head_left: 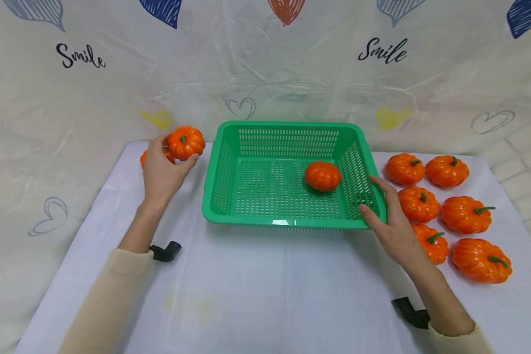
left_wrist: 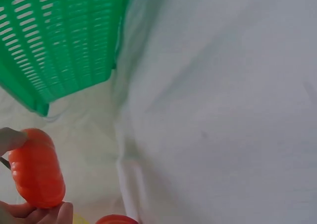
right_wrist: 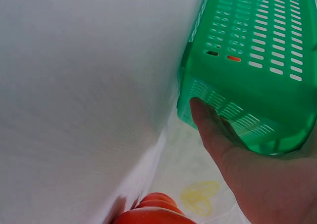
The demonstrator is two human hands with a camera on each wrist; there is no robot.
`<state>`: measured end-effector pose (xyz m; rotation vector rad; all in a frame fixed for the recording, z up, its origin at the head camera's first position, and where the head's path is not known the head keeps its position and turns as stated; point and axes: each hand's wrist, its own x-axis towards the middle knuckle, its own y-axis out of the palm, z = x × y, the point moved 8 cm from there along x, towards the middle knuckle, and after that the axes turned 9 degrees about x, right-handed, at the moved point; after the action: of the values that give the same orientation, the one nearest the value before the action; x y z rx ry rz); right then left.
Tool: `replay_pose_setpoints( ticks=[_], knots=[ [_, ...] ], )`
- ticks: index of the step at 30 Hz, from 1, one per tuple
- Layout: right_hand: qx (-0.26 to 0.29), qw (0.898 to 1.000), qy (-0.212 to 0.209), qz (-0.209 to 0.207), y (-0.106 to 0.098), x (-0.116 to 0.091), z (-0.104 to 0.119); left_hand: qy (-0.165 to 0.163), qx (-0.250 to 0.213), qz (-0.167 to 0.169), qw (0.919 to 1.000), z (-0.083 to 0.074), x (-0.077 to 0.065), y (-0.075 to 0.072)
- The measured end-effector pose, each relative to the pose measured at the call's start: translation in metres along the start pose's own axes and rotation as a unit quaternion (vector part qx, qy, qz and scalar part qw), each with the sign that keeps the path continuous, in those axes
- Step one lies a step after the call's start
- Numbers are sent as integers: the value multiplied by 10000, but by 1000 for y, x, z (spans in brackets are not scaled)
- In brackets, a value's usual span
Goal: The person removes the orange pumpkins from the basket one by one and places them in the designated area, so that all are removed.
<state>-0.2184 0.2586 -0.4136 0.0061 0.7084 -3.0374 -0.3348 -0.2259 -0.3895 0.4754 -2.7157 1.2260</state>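
Left of the basket, my left hand (head_left: 162, 173) grips a small orange pumpkin (head_left: 186, 143) with a green stem, lifted off the table. The left wrist view shows the same pumpkin (left_wrist: 37, 169) between thumb and fingers. Partly hidden behind that hand is another pumpkin (head_left: 170, 158). My right hand (head_left: 396, 227) holds the right rim of a green plastic basket (head_left: 283, 224), thumb over the edge, as the right wrist view also shows at the basket's end wall (right_wrist: 237, 75). A single pumpkin (head_left: 322, 176) lies inside the basket, toward its right side.
To the right of the basket, several pumpkins sit in two rough columns, among them a front one (head_left: 481, 260) and a back one (head_left: 447, 171). A white cloth (head_left: 256, 295) covers the table. Behind it hangs a printed curtain (head_left: 292, 64).
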Motion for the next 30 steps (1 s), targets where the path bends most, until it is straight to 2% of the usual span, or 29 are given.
replay_pose_setpoints(
  ticks=[7, 12, 22, 30],
  knots=[
    [-1, 10000, 8, 10, 0, 0, 1, -108, 733, 377, 9965, 11, -6, 12],
    [-1, 10000, 7, 12, 0, 1, 0, -309, 1036, 735, 9914, 18, -9, 17],
    [50, 10000, 2, 14, 0, 0, 1, -369, 1211, 1173, 9850, 22, -11, 22],
    [66, 10000, -32, 13, 0, -1, 1, -364, 1269, 1279, 9830, 25, -13, 25]
  ],
)
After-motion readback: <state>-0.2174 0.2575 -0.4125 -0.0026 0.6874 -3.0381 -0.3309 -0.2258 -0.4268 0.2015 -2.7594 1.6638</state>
